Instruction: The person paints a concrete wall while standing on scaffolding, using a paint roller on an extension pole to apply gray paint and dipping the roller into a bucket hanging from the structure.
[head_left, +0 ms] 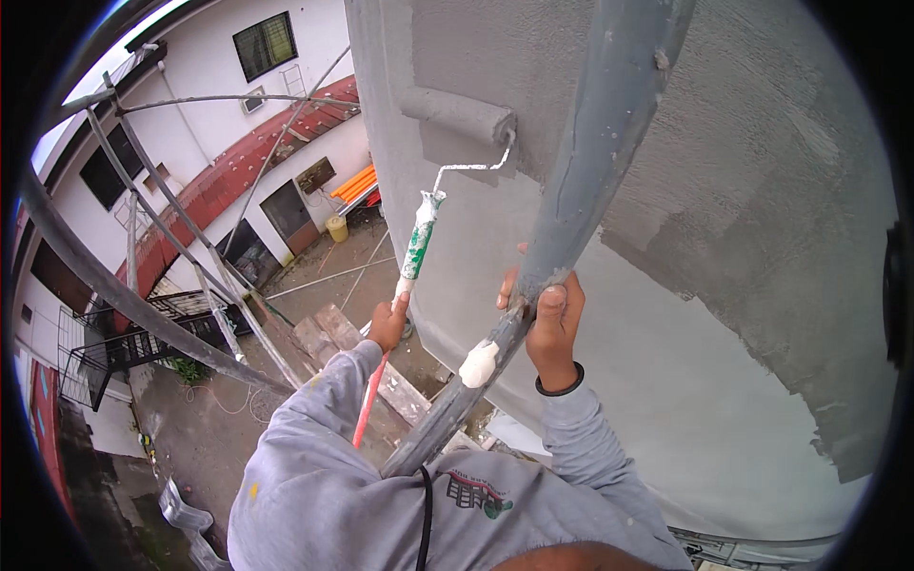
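My left hand [388, 324] is closed round the lower handle of a paint roller [417, 240]. Its grip is smeared white and green, and a red stick [371, 400] runs out below my fist. A bent, paint-covered wire leads up to the grey roller sleeve [462, 114], which lies against the wall [466, 228] at the edge of darker grey paint. My right hand [555, 328] wraps round a thick grey metal pole [595, 143] that slants across the view; fingertips show on its far side. Just below that grip, a white blob [478, 364] sticks to the pole.
Scaffold tubes [157, 314] curve along the left side. Planks [381, 381] lie below my left arm, high above the ground. Down there are a yellow bucket [336, 228], orange pipes [354, 183] and a white building [200, 67] with a red roof strip. Darker paint [752, 190] covers the upper right wall.
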Action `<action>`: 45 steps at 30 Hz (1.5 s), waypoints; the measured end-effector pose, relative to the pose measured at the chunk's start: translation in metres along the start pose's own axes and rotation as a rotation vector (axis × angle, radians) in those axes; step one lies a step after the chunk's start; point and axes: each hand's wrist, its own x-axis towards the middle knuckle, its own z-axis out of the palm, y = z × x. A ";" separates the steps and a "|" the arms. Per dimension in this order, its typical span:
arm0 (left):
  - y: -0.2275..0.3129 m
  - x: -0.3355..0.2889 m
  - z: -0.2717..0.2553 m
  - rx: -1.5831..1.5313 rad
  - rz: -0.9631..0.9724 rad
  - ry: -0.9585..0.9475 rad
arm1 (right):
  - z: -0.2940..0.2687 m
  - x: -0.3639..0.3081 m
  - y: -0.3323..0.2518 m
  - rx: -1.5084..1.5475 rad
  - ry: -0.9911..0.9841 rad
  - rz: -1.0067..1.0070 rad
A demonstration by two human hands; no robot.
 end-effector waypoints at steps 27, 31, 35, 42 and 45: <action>0.007 0.118 -0.118 0.158 0.020 0.415 | 0.012 0.004 -0.009 0.122 0.028 0.004; 0.077 0.158 -0.154 0.148 0.157 0.480 | 0.012 0.003 -0.012 0.119 0.021 0.000; 0.161 0.199 -0.185 0.045 0.209 0.485 | 0.010 0.002 -0.014 0.105 0.010 0.002; 0.310 0.201 -0.230 -0.201 0.297 0.415 | 0.013 0.001 -0.016 0.104 0.029 -0.026; 0.373 0.192 -0.259 -0.270 0.284 0.356 | 0.014 0.000 -0.018 0.160 0.044 -0.029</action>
